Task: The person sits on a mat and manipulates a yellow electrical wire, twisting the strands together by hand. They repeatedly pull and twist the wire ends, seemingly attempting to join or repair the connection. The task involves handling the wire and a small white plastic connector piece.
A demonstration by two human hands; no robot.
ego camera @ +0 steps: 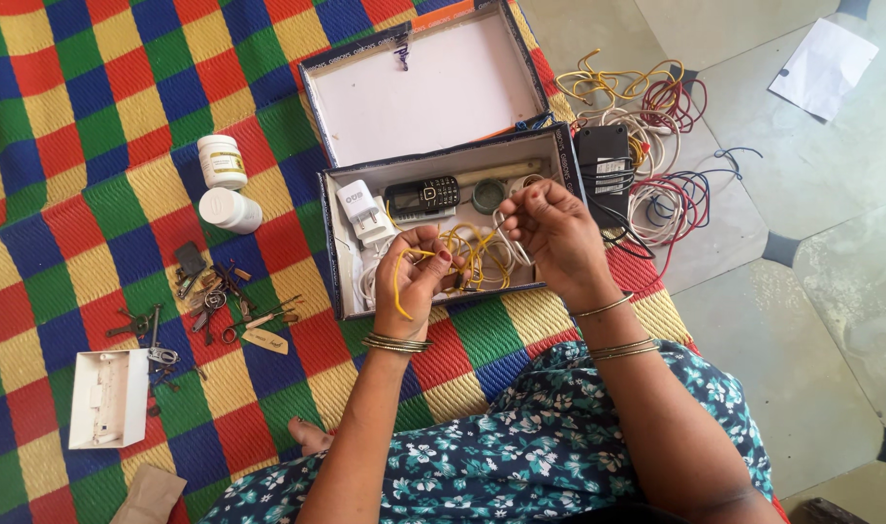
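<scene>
My left hand (414, 281) is closed around a thin yellow wire (400, 274) that loops down past my wrist. My right hand (554, 228) pinches a white wire (506, 238) just to the right, fingers bunched. Both hands hover over the near edge of an open cardboard box (334, 247). Inside the box lie a white plug adapter (362, 211), a small black keypad phone (421, 195), a tangle of yellow wire (474, 257), a green tape roll (488, 195) and a wooden stick (501, 173).
The box lid (428, 87) lies open behind it. Two white jars (225, 184) stand left of the box. Small keys and metal tools (210, 296) and a white plastic casing (108, 398) lie on the chequered mat (84, 116). A black adapter (603, 165) and tangled cables (656, 146) sit on the tiled floor at right.
</scene>
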